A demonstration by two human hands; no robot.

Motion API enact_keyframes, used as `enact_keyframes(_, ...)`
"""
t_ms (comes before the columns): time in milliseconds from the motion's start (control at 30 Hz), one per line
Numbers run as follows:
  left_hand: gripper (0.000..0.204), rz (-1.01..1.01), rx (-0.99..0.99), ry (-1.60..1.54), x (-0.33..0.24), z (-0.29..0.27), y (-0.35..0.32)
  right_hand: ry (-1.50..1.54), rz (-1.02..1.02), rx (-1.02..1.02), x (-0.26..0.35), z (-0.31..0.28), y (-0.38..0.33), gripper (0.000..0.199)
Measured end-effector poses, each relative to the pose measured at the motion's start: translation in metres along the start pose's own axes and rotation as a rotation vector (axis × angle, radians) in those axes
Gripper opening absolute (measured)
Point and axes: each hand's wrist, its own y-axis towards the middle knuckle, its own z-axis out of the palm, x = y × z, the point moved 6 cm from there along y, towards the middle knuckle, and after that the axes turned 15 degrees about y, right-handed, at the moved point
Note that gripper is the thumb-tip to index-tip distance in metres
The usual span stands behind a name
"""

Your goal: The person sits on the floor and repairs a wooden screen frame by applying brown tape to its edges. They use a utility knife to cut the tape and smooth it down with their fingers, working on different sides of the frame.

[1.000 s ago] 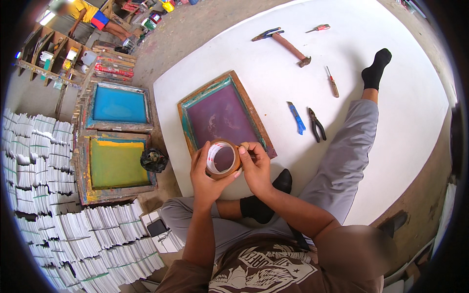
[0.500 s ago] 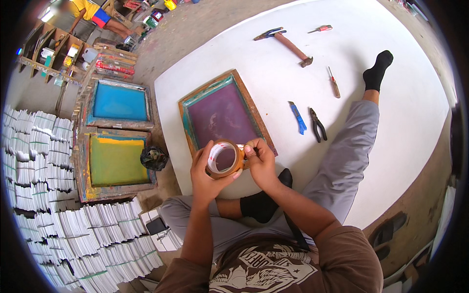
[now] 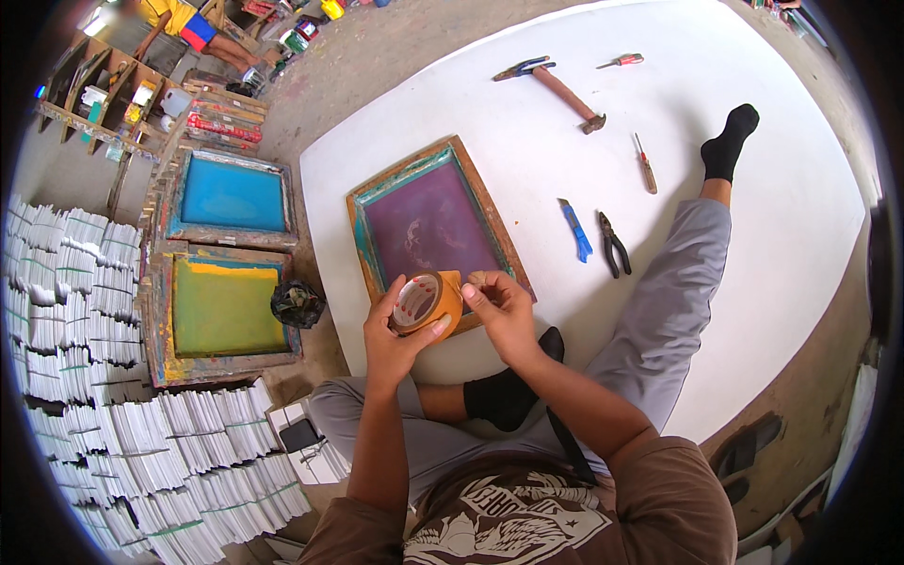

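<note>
Roll of brown tape (image 3: 426, 301) gripped in the left hand (image 3: 395, 334), tape end pinched by the right hand (image 3: 504, 311), both held just above the near edge of a purple-meshed wooden frame (image 3: 428, 221), white sheet (image 3: 753, 217) underneath

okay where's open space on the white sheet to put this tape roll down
Bare white sheet lies right of the outstretched leg, and at the top between the purple screen frame and the hammer. It is crowded around the blue cutter, pliers and screwdriver.
</note>
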Motion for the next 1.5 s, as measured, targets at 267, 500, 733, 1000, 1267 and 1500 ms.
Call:
enact_keyframes(267,0.088,0.011,-0.012,0.049,-0.004,0.006,-0.002,0.212,0.061,-0.066,-0.021,0.007,-0.004,0.021)
enact_keyframes(500,0.088,0.021,0.008,0.032,0.006,0.011,-0.003,0.138,0.029,-0.077,-0.018,0.004,-0.004,0.010)
enact_keyframes(733,0.088,0.012,0.110,-0.088,0.015,0.012,-0.001,0.046,0.156,-0.044,-0.004,-0.009,0.006,0.013)
enact_keyframes(1000,0.094,-0.070,0.552,-0.520,0.034,0.034,-0.011,-0.151,0.344,-0.071,0.027,-0.062,0.005,0.017)
enact_keyframes(1267,0.095,-0.223,0.749,-1.088,0.086,0.159,-0.078,-0.498,0.279,-0.079,0.076,-0.092,-0.062,0.014)
enact_keyframes(1500,0.080,-0.402,0.584,-1.122,0.092,0.172,-0.075,-0.708,0.139,-0.063,0.077,-0.066,-0.066,0.011)
